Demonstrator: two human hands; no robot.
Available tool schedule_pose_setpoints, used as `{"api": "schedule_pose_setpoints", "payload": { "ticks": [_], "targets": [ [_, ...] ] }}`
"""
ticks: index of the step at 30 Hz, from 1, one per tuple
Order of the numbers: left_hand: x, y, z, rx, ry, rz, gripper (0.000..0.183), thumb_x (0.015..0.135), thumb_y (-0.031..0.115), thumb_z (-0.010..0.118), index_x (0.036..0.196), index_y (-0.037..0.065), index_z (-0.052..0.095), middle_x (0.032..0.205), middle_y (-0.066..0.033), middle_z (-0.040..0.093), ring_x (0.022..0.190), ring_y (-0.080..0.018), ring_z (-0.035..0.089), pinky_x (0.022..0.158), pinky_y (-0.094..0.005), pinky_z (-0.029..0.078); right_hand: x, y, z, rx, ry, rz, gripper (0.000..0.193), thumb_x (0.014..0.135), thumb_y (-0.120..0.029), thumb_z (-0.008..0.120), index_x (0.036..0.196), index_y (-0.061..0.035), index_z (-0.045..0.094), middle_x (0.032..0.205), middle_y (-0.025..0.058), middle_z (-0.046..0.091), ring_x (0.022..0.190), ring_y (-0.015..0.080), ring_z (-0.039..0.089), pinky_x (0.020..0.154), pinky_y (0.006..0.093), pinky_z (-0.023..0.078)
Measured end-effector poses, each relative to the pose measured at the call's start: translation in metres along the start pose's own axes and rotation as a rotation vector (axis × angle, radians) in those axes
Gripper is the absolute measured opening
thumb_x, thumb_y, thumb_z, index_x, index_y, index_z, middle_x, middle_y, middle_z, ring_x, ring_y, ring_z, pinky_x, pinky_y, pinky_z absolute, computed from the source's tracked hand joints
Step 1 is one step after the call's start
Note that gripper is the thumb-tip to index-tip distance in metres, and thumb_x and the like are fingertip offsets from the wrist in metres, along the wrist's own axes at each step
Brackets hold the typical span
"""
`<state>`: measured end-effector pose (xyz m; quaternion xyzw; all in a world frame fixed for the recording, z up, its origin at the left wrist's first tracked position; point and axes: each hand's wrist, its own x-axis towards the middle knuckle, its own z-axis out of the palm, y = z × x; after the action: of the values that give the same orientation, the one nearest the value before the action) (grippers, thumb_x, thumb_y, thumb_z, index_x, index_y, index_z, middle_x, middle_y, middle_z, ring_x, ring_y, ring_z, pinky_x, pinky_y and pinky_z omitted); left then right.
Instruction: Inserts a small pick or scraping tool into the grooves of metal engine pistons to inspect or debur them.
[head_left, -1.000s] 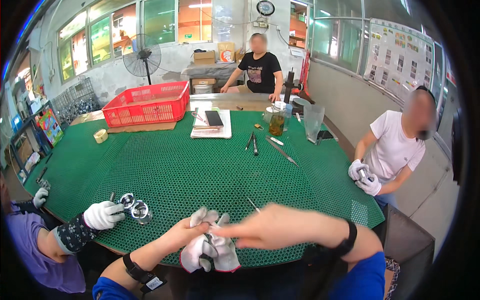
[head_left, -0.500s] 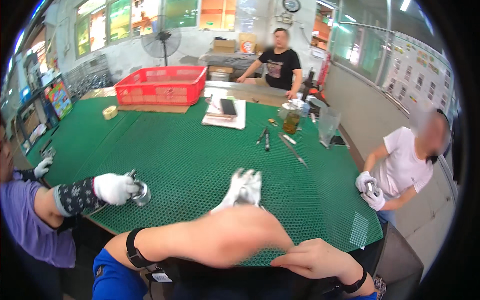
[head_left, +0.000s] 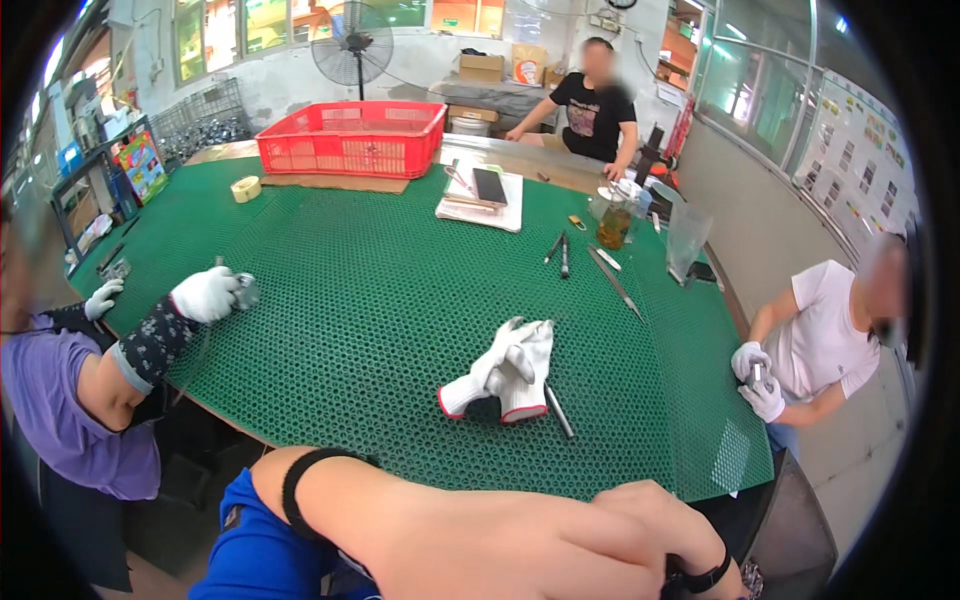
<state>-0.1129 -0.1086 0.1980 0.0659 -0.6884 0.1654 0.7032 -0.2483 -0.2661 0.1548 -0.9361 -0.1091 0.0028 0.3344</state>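
Note:
My left hand point(head_left: 490, 545) stretches across the lower edge of the view, its back facing up. Its fingers bend down and press together against my right hand point(head_left: 655, 515), their tips hidden. My right hand is curled closed beside it, and whatever either hand may hold is hidden. Beyond them on the green table mat point(head_left: 350, 380), a pair of white knit gloves point(head_left: 510, 370) with red cuff edges lies loosely piled. A slim metal pen-like tool point(head_left: 560, 410) rests beside the gloves' right cuff.
A red plastic crate point(head_left: 350, 140) stands at the far edge near a tape roll point(head_left: 246, 189). A phone point(head_left: 489, 185), pens point(head_left: 565, 257), a file point(head_left: 617, 285) and a jar point(head_left: 613, 228) lie farther off. Gloved co-workers point(head_left: 215, 293) sit left and right, each holding a metal part; another person point(head_left: 597, 110) sits opposite.
The view has shifted, so the table sits farther up. My left hand has come down and nearer, uncovering the gloves and the slim tool. The left co-worker's gloved hand moved away with its metal part.

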Motion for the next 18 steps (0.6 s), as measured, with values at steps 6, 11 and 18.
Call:
{"api": "schedule_pose_setpoints", "payload": {
  "ticks": [6, 11, 18],
  "targets": [
    [0.012, 0.023, -0.042, -0.025, -0.205, -0.139, 0.013, 0.091, 0.003, 0.060, 0.095, -0.001, 0.072, 0.094, -0.0122, 0.069, 0.076, -0.0231, 0.065, 0.072, -0.0350, 0.056, 0.003, 0.015, 0.011, -0.014, 0.015, -0.031, 0.023, 0.094, -0.015, 0.065, 0.117, -0.0148, 0.070, 0.088, 0.0021, 0.071, 0.075, 0.0198, 0.070, 0.066, 0.0313, 0.057],
    [-0.025, 0.044, -0.110, -0.082, -0.481, -0.480, 0.014, 0.093, 0.002, 0.059, 0.103, 0.000, 0.069, 0.100, -0.0134, 0.070, 0.088, -0.0295, 0.069, 0.079, -0.0404, 0.058, 0.008, 0.027, -0.015, 0.081, 0.022, 0.187, 0.025, 0.095, -0.015, 0.065, 0.119, -0.0128, 0.070, 0.099, 0.0074, 0.073, 0.081, 0.0196, 0.072, 0.074, 0.0309, 0.058],
    [-0.129, 0.103, -0.172, 0.735, -0.186, -1.189, 0.025, 0.083, -0.011, 0.056, 0.097, 0.003, 0.070, 0.090, -0.0114, 0.073, 0.079, -0.0224, 0.069, 0.072, -0.0337, 0.056, 0.033, 0.082, -0.129, 0.003, 0.310, 0.444, 0.021, 0.097, -0.011, 0.060, 0.116, -0.0045, 0.068, 0.095, 0.0035, 0.068, 0.077, 0.0098, 0.066, 0.066, 0.0272, 0.054]
  ]
}}
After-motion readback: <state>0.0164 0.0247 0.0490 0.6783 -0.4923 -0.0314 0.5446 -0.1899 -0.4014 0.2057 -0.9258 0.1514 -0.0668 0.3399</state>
